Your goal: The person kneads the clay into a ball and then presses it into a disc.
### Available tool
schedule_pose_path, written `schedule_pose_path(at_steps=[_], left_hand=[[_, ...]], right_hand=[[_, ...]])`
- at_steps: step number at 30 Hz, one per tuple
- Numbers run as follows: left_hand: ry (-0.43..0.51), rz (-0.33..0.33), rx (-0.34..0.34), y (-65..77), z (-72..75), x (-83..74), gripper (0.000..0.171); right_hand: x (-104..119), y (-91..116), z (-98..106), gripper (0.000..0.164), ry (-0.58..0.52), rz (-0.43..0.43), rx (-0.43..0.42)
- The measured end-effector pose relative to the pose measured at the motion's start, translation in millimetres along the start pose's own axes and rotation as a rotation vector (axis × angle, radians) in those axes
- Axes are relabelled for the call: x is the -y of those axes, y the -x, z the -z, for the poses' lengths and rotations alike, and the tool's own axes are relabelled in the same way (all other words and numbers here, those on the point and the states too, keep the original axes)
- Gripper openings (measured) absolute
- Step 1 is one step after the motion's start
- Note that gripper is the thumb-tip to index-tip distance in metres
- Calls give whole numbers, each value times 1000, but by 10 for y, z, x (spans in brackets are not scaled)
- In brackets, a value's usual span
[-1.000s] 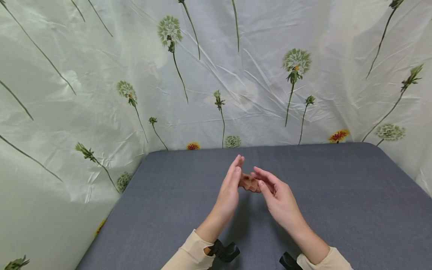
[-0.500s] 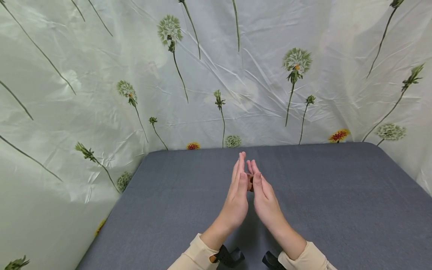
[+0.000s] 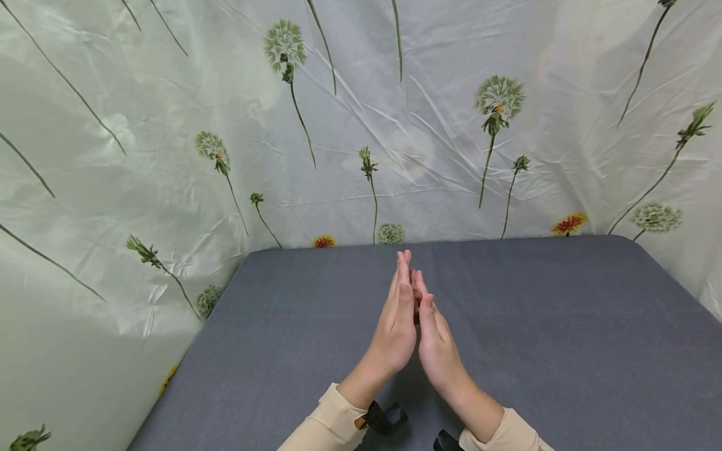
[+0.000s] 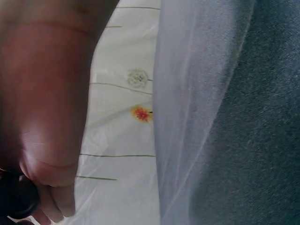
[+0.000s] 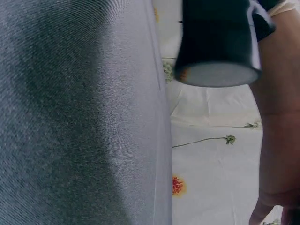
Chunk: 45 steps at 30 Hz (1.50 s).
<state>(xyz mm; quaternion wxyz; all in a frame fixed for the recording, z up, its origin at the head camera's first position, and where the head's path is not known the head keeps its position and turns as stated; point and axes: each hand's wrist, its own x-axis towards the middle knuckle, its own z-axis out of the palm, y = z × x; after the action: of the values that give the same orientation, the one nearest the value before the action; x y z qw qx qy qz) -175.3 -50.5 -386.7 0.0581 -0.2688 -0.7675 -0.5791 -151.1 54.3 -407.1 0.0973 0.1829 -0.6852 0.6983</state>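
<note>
Both hands are raised over the middle of the grey table, palms facing, with straight fingers pointing up and away. Between my left hand (image 3: 395,332) and my right hand (image 3: 440,351) a brown lump, which looks like modelling clay (image 3: 417,311), is pressed. Only a thin dark sliver of it shows in the head view; the palms hide the rest. In the left wrist view the left hand (image 4: 47,103) fills the left side. The right hand (image 5: 281,154) runs along the right edge of the right wrist view, and no clay appears in either wrist view.
The grey cloth-covered table (image 3: 536,326) spreads out beneath the hands. Behind it and to the left hangs a pale curtain (image 3: 429,125) printed with dandelions and flowers. A black wrist camera (image 3: 386,418) sits on the left wrist, another (image 3: 445,441) at the right.
The right hand has moved left and its fingers have straightened from pinching the clay to lying flat against it. The palms have come together, covering most of the lump.
</note>
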Motion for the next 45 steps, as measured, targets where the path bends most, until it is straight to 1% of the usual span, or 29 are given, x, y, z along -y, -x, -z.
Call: schedule_pose_path(at_steps=[6,11,14,17,19,24,26,28,30,31,33,35,37,39,40,42,44,45], left_hand=[[55,54,57,21,-85,21,64],[65,83,126,93,-191,-34,64],[70,108,135,129,-220,-67,64],[84,135,96,126,-191,-83,65],[103,137,57,106,-149,-78,65],[171,133,-35,32,-5,-25,65],[222,159,-75,-7,69,0,66],[299,204,-118,-51,154,33,69],[364,244,-146,-84,233,73,71],[395,264,-149,-96,262,92,73],[426,285,-133,-111,280,121,76],[431,275,-97,-104,240,138,77],[434,261,-47,-82,138,139,77],[391,244,14,-43,7,126,73],[366,237,45,-20,-59,113,71],[313,229,89,32,-162,76,67],[263,222,95,71,-209,23,64],[259,218,85,82,-211,1,64]], right_hand=[[33,-39,73,64,21,38,-42],[43,-99,185,68,-6,39,-37],[37,-119,223,68,-28,22,-10],[15,-104,183,68,-42,2,38],[-8,-82,122,66,-41,3,66],[-15,5,-37,60,3,-5,77],[0,53,-100,58,16,-13,86],[19,107,-162,56,30,-7,123],[37,158,-213,55,42,7,167],[47,175,-234,54,48,17,175],[67,192,-245,54,62,53,166],[80,170,-219,54,86,111,129],[96,120,-152,53,125,174,71],[111,55,-58,53,149,214,22],[120,20,-7,54,153,220,1],[131,-39,87,55,138,198,-25],[131,-84,150,58,100,159,-21],[125,-98,164,59,83,143,-12]])
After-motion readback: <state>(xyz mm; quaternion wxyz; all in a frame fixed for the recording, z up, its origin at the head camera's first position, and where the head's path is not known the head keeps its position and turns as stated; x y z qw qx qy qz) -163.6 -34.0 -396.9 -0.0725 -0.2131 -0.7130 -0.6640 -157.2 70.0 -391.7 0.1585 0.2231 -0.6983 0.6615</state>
